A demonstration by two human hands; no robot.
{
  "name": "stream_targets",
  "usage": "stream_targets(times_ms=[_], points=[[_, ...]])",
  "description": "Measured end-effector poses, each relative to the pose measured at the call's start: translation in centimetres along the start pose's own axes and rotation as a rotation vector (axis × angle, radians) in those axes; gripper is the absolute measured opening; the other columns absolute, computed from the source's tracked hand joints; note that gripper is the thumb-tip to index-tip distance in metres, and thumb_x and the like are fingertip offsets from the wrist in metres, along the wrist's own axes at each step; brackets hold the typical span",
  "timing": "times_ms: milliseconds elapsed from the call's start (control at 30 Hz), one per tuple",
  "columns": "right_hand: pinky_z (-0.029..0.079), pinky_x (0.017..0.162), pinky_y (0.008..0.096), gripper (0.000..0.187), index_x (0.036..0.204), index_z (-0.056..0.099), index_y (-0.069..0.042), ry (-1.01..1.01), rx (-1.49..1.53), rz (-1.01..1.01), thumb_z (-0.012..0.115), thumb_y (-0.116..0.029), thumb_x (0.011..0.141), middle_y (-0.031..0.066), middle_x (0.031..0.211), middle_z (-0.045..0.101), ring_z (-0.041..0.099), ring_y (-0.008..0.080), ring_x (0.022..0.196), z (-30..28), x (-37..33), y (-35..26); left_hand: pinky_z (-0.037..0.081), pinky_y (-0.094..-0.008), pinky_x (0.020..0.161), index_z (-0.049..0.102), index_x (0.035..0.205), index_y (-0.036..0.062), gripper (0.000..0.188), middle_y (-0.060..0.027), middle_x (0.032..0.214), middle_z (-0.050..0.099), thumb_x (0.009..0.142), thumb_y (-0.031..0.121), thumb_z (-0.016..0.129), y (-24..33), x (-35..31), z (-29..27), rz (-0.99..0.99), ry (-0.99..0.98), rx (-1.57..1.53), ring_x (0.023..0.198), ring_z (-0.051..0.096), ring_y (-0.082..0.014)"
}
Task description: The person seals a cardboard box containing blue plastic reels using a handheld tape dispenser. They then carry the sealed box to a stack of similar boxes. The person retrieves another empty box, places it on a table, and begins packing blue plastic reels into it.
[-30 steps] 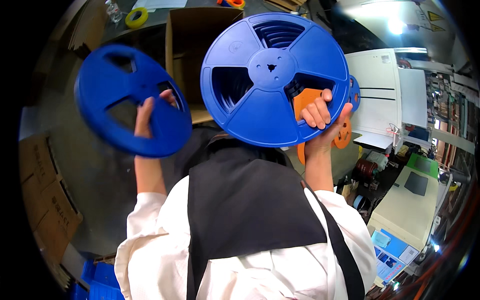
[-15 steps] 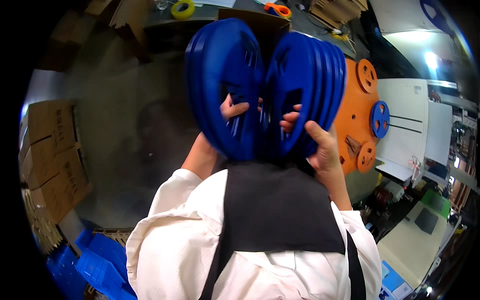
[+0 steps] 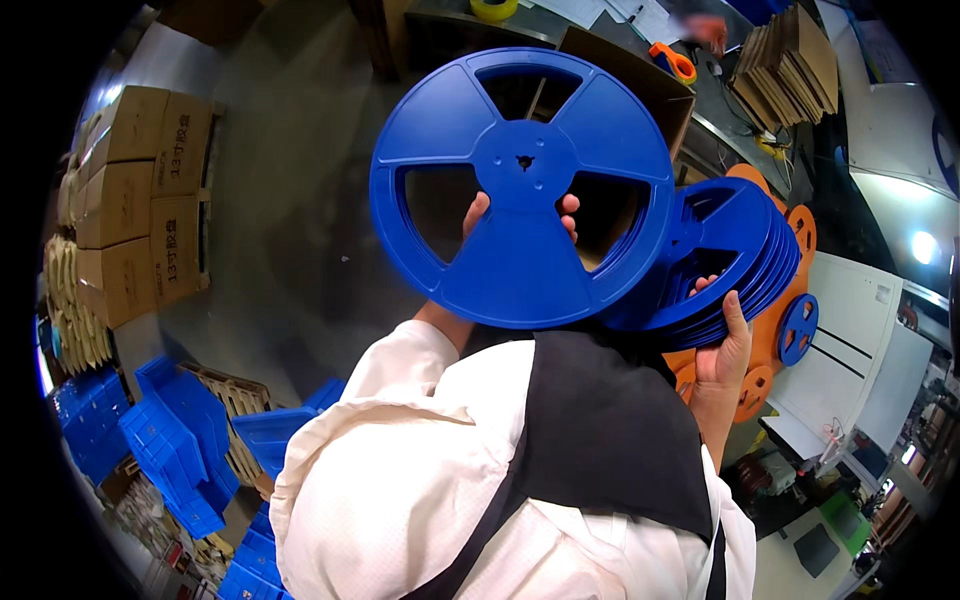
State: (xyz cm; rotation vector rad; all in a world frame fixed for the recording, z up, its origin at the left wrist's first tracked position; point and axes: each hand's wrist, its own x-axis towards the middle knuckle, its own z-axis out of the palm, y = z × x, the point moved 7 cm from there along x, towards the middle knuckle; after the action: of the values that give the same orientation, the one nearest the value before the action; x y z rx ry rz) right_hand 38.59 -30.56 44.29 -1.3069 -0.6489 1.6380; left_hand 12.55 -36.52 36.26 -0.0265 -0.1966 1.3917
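Note:
A blue plastic reel [image 3: 520,255] faces me nearly flat-on, with a small centre hole and three wide windows; more rims show behind it. My left hand [image 3: 475,213] is closed on it from behind, fingertips showing in two of its windows and most of the hand hidden. Lower right, my right hand [image 3: 726,350] grips a tilted stack of several blue reels [image 3: 765,290], thumb along the outer rim and fingers through a window. The front reel overlaps part of that stack.
An opened cardboard box [image 3: 675,125] stands behind the reels, beside a workbench with an orange tape dispenser [image 3: 672,62] and stacked cardboard pieces [image 3: 785,65]. An orange wheeled base [image 3: 765,335] lies under the right stack. Cartons [image 3: 140,200] and blue bins [image 3: 175,430] are at left.
The two groups of reels, earlier held side by side and edge-on, have parted. The left one has turned its face toward me; the right one has moved right and tipped lower.

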Motion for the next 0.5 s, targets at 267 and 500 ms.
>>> stream_targets(times_ms=[267,500], points=[[0.054,0.082,0.038,0.043,0.122,0.049,0.005,-0.17,0.179,-0.084,0.052,-0.013,0.083,0.0145,0.097,0.062,0.064,0.0253,0.089,-2.0,0.9,-2.3,0.042,-0.0393,0.102,0.039,0.131,0.0031,0.084,-0.0125,0.117,0.054,0.073,0.054,0.072,2.9,-0.7,-1.5,0.143,0.232,0.124,0.113,0.053,-0.0259],[0.047,0.072,0.0294,0.056,0.125,0.04,0.001,-0.348,0.365,-0.226,0.07,-0.019,0.082,0.0067,0.093,0.056,0.057,0.0161,0.077,-6.6,0.0,-3.7,0.038,-0.0425,0.106,0.037,0.13,0.0031,0.085,-0.0163,0.12,0.052,0.069,0.043,0.081,6.8,-4.1,0.2,0.275,-0.02,0.102,0.122,0.047,-0.0297]])
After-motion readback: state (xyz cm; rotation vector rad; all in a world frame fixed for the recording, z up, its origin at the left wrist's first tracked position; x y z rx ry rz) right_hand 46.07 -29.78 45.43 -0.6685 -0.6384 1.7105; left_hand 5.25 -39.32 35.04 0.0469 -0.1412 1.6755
